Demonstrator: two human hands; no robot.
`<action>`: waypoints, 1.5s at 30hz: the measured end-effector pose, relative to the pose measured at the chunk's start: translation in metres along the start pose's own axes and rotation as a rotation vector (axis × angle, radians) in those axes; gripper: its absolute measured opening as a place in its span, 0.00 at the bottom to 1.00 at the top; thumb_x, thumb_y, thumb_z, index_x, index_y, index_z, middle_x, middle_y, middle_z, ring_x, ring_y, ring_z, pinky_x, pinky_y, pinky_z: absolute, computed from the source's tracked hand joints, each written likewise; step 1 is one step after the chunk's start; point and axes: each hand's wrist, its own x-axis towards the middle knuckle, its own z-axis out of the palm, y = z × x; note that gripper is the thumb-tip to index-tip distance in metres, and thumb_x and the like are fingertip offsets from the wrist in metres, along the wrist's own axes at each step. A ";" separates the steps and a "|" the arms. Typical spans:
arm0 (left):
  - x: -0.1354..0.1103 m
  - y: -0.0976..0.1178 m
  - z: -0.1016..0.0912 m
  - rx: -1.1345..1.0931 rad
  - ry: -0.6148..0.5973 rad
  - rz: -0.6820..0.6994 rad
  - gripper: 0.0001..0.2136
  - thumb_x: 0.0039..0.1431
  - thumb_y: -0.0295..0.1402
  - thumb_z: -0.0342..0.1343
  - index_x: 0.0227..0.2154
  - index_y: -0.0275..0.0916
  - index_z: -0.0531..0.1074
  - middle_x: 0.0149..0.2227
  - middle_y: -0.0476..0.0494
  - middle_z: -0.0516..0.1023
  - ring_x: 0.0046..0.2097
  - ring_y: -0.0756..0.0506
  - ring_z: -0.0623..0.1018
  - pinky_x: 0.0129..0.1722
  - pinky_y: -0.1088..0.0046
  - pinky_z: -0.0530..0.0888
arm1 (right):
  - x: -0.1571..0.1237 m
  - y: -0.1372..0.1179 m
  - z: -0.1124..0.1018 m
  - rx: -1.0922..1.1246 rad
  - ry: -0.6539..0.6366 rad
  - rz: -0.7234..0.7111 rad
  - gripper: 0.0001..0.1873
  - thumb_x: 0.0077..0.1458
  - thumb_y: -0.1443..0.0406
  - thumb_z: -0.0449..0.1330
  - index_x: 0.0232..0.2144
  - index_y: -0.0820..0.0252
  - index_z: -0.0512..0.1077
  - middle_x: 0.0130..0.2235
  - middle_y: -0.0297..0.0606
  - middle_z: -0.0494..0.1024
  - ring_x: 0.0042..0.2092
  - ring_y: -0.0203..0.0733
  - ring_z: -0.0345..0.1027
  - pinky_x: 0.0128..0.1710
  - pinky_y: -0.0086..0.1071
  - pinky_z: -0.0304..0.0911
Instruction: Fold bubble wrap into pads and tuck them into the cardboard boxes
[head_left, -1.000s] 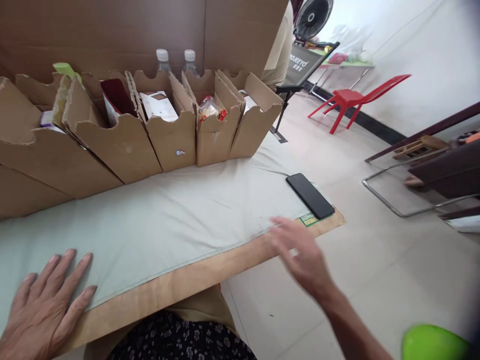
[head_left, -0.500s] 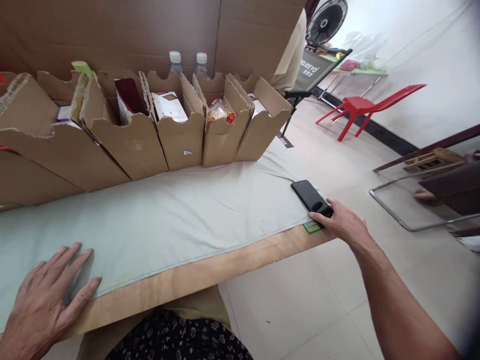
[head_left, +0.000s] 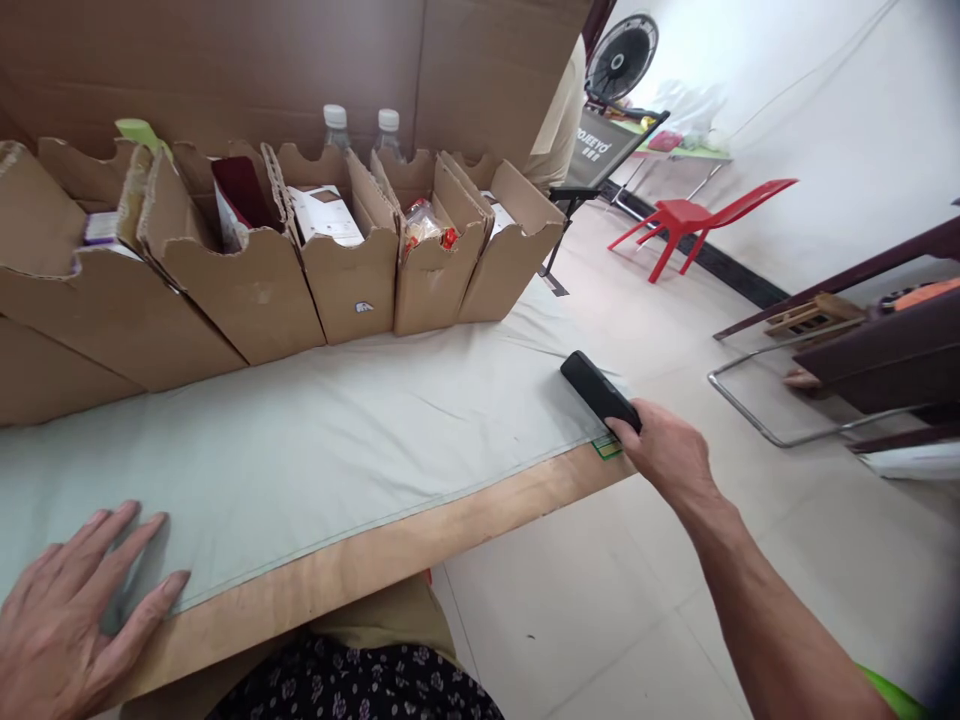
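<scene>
At the right end of the table, my right hand (head_left: 664, 440) grips the near end of a black smartphone (head_left: 596, 390), which is tilted up on its long side. Beside my thumb, a small green-and-yellow card (head_left: 607, 446) lies at the table's edge, partly covered. My left hand (head_left: 82, 600) rests flat with fingers spread on the pale green cloth (head_left: 337, 440), near the front edge at the far left. It holds nothing.
Several cardboard bins (head_left: 285, 290) holding boxes and packets line the back of the cloth. Two clear bottles (head_left: 336, 128) stand behind them, before a tall cardboard panel (head_left: 262, 70). Bare wood (head_left: 375, 560) edges the table. A red chair (head_left: 690, 215) and a fan (head_left: 622, 60) are beyond.
My right hand has tipped the phone from lying screen-up onto its side. The view has shifted slightly to the right; my left hand stays flat on the cloth.
</scene>
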 end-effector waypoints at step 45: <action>0.098 0.242 0.009 -2.201 -0.149 -1.388 0.21 0.76 0.40 0.45 0.46 0.34 0.81 0.49 0.38 0.86 0.60 0.36 0.80 0.68 0.51 0.69 | -0.185 -0.241 0.053 1.881 -0.263 -0.111 0.38 0.66 0.41 0.54 0.66 0.59 0.61 0.48 0.50 0.82 0.51 0.60 0.79 0.48 0.53 0.75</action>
